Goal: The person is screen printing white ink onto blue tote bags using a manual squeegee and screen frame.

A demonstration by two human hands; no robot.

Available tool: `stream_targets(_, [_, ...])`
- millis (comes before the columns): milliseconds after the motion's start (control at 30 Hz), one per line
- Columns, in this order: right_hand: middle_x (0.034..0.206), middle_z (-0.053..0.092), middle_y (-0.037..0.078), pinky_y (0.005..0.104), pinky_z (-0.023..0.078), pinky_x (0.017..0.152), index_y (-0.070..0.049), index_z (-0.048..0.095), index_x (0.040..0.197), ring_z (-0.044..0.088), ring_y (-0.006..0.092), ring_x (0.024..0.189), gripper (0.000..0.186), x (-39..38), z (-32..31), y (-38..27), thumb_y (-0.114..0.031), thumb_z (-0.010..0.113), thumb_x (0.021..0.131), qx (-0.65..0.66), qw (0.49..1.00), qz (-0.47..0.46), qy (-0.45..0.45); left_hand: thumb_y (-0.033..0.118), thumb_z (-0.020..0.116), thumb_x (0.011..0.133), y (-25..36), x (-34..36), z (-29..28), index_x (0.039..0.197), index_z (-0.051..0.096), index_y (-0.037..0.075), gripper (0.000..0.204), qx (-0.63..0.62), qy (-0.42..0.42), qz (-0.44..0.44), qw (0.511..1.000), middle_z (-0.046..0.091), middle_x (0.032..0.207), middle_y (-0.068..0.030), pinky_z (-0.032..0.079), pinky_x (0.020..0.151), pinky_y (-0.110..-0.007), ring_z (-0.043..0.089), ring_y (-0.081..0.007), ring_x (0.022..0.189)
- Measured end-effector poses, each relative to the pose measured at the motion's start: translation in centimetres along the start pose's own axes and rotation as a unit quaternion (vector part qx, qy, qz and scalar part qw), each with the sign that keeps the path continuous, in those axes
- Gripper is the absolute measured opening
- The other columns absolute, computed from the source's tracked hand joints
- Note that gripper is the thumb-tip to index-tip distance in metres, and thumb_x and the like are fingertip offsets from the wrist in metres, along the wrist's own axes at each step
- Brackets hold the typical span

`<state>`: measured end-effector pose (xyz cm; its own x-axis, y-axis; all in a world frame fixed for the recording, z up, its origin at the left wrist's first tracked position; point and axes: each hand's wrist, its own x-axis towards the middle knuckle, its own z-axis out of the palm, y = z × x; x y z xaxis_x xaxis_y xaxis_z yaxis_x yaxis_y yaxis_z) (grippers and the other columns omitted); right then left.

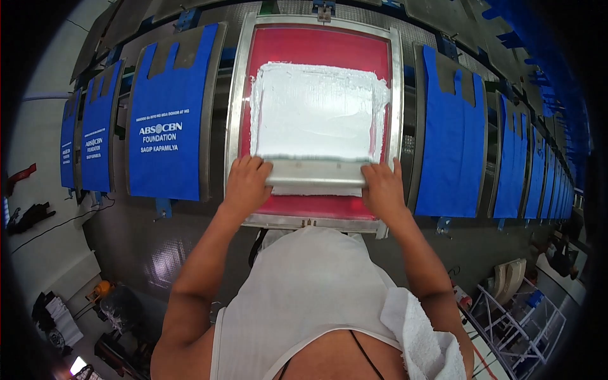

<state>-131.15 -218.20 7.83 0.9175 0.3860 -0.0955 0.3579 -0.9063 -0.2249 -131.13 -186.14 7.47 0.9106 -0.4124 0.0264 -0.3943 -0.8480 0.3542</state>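
A metal-framed printing screen with red mesh lies in front of me. White ink covers the middle of its mesh in a thick, rough-edged rectangle. Across the near part of the ink lies a wide metal squeegee. My left hand is closed around its left end, and my right hand grips its right end. The squeegee's lower edge meets the ink, and a band of white shows on its near side. Whatever lies under the screen is hidden.
Blue bags with white print lie on flat boards to the left. Plain blue bags lie on a row of boards curving away right. More blue bags hang at the far right. A metal rack stands on the floor, lower right.
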Motion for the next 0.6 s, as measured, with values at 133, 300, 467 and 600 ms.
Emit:
stream_targets(133, [0.089, 0.060, 0.010, 0.0491, 0.036, 0.097, -0.006, 0.058, 0.099, 0.057, 0.0281, 0.090, 0.040, -4.4, -0.7, -2.9, 0.000, 0.062, 0.060, 0.056, 0.998, 0.006, -0.026, 0.009, 0.073, 0.053, 3.5, -4.2, -0.9, 0.089, 0.059, 0.006, 0.039, -0.001, -0.027, -0.017, 0.999, 0.055, 0.087, -0.0085, 0.038, 0.083, -0.039, 0.052, -0.0261, 0.087])
stream_targets(300, [0.092, 0.063, 0.012, 0.0408, 0.042, 0.085, -0.004, 0.060, 0.098, 0.059, 0.0294, 0.090, 0.040, -4.8, 0.4, -4.3, 0.001, 0.061, 0.059, 0.067, 0.997, 0.006, -0.031, 0.011, 0.072, 0.058, 4.2, -4.6, -0.1, 0.090, 0.060, 0.006, 0.035, 0.023, -0.050, -0.014, 0.998, 0.059, 0.095, -0.0100, 0.038, 0.088, -0.039, 0.055, -0.0259, 0.094])
stream_targets(467, [0.087, 0.063, 0.012, 0.0399, 0.047, 0.075, -0.005, 0.061, 0.095, 0.061, 0.0300, 0.086, 0.037, -3.8, 1.0, -3.9, -0.002, 0.062, 0.059, 0.054, 0.992, 0.039, -0.109, 0.013, 0.071, 0.061, 3.2, -4.2, 0.8, 0.084, 0.058, 0.006, 0.028, 0.015, -0.137, -0.025, 0.990, 0.059, 0.089, -0.0098, 0.044, 0.077, -0.038, 0.058, -0.0253, 0.087])
stream_targets(600, [0.083, 0.063, 0.011, 0.0397, 0.048, 0.072, -0.006, 0.060, 0.089, 0.061, 0.0293, 0.082, 0.034, -4.5, 1.9, -4.8, -0.004, 0.064, 0.056, 0.053, 0.994, 0.042, -0.092, 0.011, 0.069, 0.058, 3.6, -5.7, 2.1, 0.084, 0.057, 0.006, 0.030, 0.010, -0.077, -0.020, 0.997, 0.059, 0.087, -0.0099, 0.046, 0.073, -0.038, 0.059, -0.0272, 0.084])
